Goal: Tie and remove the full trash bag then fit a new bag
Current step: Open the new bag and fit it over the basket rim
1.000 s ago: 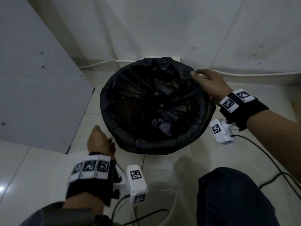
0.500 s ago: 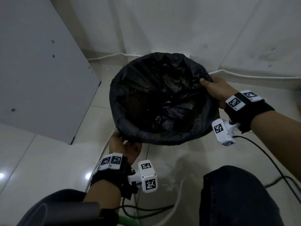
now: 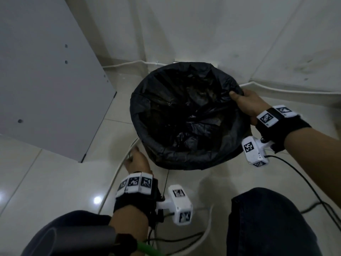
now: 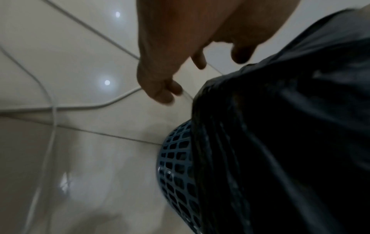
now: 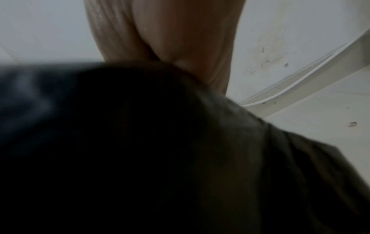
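A black trash bag (image 3: 184, 117) lines a round bin in the floor corner, its edge folded over the rim and crumpled dark contents inside. The left wrist view shows the bin is a blue mesh basket (image 4: 176, 166) under the bag (image 4: 280, 142). My right hand (image 3: 245, 102) grips the bag's edge at the right rim, thumb inside. In the right wrist view the bag (image 5: 140, 142) hides the fingers of that hand (image 5: 170, 39). My left hand (image 3: 136, 159) hangs low beside the bin's near-left side. Its fingers (image 4: 160, 91) are loosely curled and hold nothing.
A grey cabinet panel (image 3: 46, 80) stands to the left of the bin. White cable (image 3: 276, 89) runs along the wall base, more cable (image 3: 110, 182) lies on the tiled floor near my left hand, and black cable (image 3: 304, 182) trails right. My knees (image 3: 267, 218) are close in front.
My left hand has come away from the bag's near rim and now sits lower and further left beside the bin. My right hand has kept its hold on the right rim.
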